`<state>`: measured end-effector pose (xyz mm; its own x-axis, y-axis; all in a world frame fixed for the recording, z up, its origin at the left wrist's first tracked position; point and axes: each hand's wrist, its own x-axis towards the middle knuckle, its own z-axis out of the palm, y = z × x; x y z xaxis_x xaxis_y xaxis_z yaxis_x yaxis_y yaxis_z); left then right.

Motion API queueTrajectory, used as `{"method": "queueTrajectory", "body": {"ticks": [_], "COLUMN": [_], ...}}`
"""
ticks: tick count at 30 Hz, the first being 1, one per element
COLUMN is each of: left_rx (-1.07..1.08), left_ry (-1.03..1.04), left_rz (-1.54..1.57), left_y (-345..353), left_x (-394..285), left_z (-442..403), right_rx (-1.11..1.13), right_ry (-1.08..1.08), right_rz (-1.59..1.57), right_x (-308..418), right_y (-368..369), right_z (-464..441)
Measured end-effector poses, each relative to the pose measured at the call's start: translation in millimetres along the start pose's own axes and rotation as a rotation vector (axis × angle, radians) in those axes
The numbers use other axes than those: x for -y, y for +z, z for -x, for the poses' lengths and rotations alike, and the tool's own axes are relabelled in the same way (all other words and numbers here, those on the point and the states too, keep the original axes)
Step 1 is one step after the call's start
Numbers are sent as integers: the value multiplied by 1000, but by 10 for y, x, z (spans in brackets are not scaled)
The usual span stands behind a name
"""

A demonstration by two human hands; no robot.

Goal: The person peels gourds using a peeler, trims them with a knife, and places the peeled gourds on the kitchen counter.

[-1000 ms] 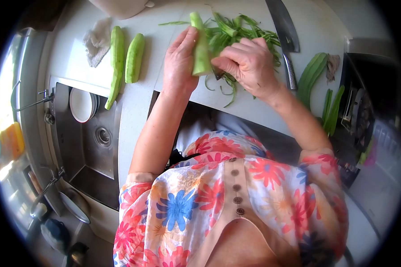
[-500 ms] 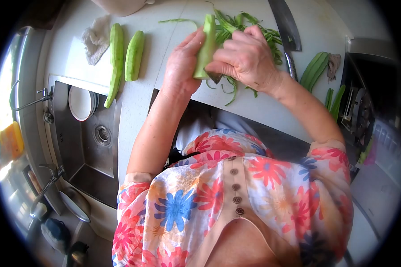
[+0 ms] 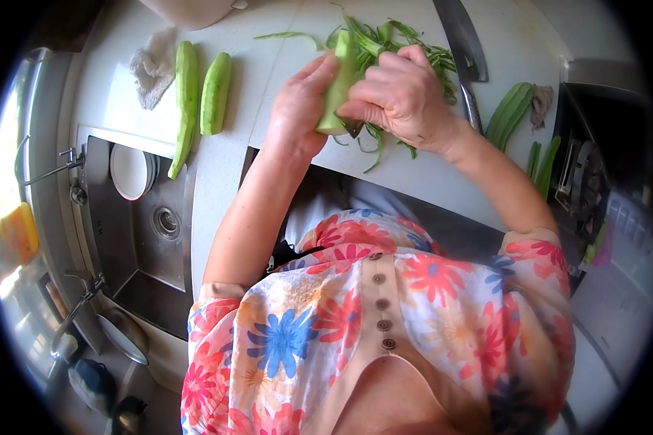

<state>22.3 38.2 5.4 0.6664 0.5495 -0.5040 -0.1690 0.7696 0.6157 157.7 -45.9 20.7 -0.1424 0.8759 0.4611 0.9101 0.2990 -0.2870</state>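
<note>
My left hand (image 3: 300, 107) is wrapped round a pale green peeled gourd (image 3: 334, 101), held tilted above the counter. Close against its right side, my right hand (image 3: 399, 96) is closed on a small dark-bladed tool (image 3: 352, 127); only the tip shows below the thumb, and the fingers hide the rest. Behind both hands lies a heap of green peelings (image 3: 442, 64), with a few strips hanging near the counter's front edge. Two peeled gourds (image 3: 186, 101) (image 3: 215, 94) rest on the counter to the left.
A large knife (image 3: 463, 43) lies right of the peelings. Unpeeled ridged gourds (image 3: 510, 116) and a brown cloth (image 3: 541, 107) are at the right. On the left are a white cloth (image 3: 153, 69) and a sink (image 3: 141, 246) holding bowls (image 3: 130, 172). A pale container (image 3: 190, 10) stands at the back.
The held gourd has shifted right and leans more. My right hand has moved slightly up, staying against the gourd, and its forearm has swung outward to the right.
</note>
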Motion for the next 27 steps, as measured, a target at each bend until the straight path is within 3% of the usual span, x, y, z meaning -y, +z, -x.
{"method": "queueTrajectory", "body": {"ticks": [10, 16, 19, 23, 27], "left_rx": [-53, 29, 118, 66, 143], "left_ry": [-43, -197, -242, -227, -211], "left_rz": [-132, 78, 263, 291, 331], "left_y": [-6, -141, -246, -278, -397], "left_x": [9, 0, -7, -79, -68], "left_z": [42, -22, -73, -74, -139], "right_rx": [-71, -66, -20, 211, 232], "right_ry": [50, 179, 312, 369, 374], "right_rz": [101, 48, -5, 134, 187], "right_x": [-222, -318, -368, -420, -423], "right_y": [-60, -71, -149, -247, -320], "right_z": [13, 153, 224, 307, 356]}}
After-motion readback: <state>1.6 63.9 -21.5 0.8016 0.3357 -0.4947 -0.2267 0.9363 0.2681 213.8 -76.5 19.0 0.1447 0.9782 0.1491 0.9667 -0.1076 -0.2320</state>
